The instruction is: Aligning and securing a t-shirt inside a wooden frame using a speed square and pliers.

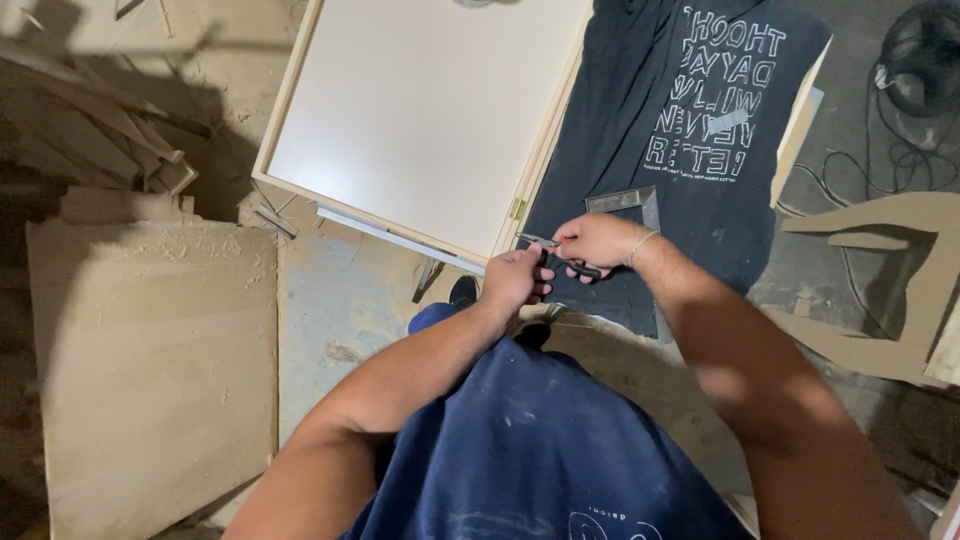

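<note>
Nearest to us hung our dark blue shirt (540, 450), dusted with pale marks, and from either side of it our forearms reached forward and bent inward until the hands met. Our left hand (513, 280) was curled into a loose fist, knuckles up, its fingers closed around something we could not make out. Our right hand (597, 241), wrist cocked and wearing a thin bracelet, gripped the dark handles of a pair of pliers (556, 250), whose metal tip pointed left toward the brass hinge (517, 209) on the edge of the white panel (420, 110). Behind the hands a black printed T-shirt (680, 120) lay spread, with a metal square (630, 203) resting on it.
</note>
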